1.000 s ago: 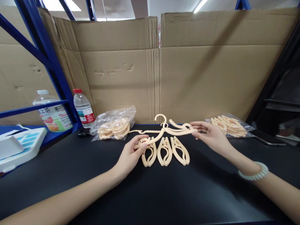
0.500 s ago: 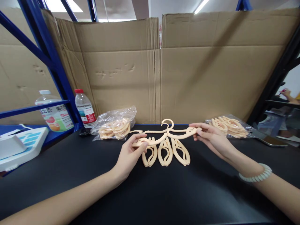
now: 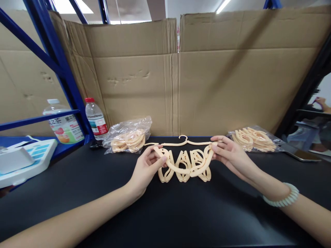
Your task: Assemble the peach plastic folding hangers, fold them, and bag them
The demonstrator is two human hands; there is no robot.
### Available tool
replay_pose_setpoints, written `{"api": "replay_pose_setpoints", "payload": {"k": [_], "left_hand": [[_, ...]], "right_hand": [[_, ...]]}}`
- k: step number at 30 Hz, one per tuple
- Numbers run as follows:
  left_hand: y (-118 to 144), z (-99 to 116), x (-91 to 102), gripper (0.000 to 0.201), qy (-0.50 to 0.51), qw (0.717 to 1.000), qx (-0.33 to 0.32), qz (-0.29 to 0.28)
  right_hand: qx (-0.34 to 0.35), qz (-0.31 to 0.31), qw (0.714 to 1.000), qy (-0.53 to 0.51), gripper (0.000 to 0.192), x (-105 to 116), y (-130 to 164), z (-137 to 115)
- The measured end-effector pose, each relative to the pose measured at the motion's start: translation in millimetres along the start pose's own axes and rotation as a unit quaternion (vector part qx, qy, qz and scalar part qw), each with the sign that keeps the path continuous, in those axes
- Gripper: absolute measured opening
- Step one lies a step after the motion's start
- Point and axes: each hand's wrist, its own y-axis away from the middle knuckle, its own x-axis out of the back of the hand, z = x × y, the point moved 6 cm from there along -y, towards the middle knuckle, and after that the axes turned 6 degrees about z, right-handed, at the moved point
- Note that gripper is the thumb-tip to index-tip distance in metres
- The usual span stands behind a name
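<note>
My left hand [image 3: 144,169] pinches one end of a cream plastic folding hanger [image 3: 178,169]. At its other end, the fingers of my right hand [image 3: 231,155] are closed on the hanger's arm. Its two arms slope down to the middle joint, making a V; I cannot make out its hook. Partly hidden behind it, three folded hangers [image 3: 166,178] lie side by side on the black table [image 3: 165,213]. Farther back lies an unfolded hanger [image 3: 173,144], its hook pointing away and its right end near my right fingers.
A clear bag of hangers [image 3: 129,139] lies back left, another bag of hangers [image 3: 254,139] back right beside a phone [image 3: 301,153]. A red-capped bottle [image 3: 96,119], a larger bottle [image 3: 64,127] and a white device [image 3: 28,165] stand left. Cardboard [image 3: 134,79] walls the back.
The held hanger's middle has swung down from above the folded hangers to in front of them, and its arms now make a V. Both hands keep their hold.
</note>
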Motion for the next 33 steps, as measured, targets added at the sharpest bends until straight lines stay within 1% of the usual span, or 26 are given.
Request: {"api": "replay_pose_setpoints", "payload": {"k": [3,5,7,9,13,18,21,24,28,30,33], "left_hand": [[2.1,-2.0,-3.1,0.033,-0.019,1.000,0.001,-0.017],[4.2,-2.6,-5.3,0.031,-0.032,0.999,0.004,-0.023],[6.5,-2.5,-7.4,0.030,-0.041,0.999,0.008,-0.027],[8.6,-2.2,-9.5,0.030,-0.047,0.998,0.013,-0.031],[10.7,-1.8,-12.1,0.031,-0.058,0.997,0.014,-0.039],[10.6,-1.9,-12.5,0.030,-0.062,0.997,0.008,-0.039],[11.1,-2.0,-12.0,0.028,-0.069,0.997,0.008,-0.040],[12.2,-1.6,-11.8,0.026,-0.070,0.997,0.009,-0.044],[15.0,1.9,-18.1,0.025,-0.073,0.993,-0.010,-0.087],[16.3,3.8,-20.6,0.025,-0.087,0.991,-0.025,-0.100],[16.8,3.9,-20.5,0.025,-0.096,0.990,-0.031,-0.094]], "right_hand": [[-0.003,-0.040,0.999,0.005,0.038,-13.3,6.3,1.6],[0.003,-0.089,0.996,0.020,0.034,-23.2,10.9,1.5],[0.015,-0.144,0.988,0.061,0.026,-32.4,16.0,1.0],[0.031,-0.185,0.975,0.118,0.021,-38.7,21.0,0.7],[0.053,-0.224,0.954,0.193,0.023,-43.9,27.8,1.2],[0.042,-0.286,0.935,0.204,0.029,-48.4,35.2,6.2],[0.033,-0.306,0.932,0.193,0.034,-50.0,38.2,7.1],[0.022,-0.310,0.934,0.177,0.037,-51.5,39.8,6.5],[0.009,-0.318,0.934,0.160,0.039,-56.0,43.2,4.2],[0.008,-0.327,0.932,0.155,0.040,-59.5,45.6,2.4],[0.017,-0.333,0.931,0.149,0.040,-63.0,48.0,-0.2]]}}
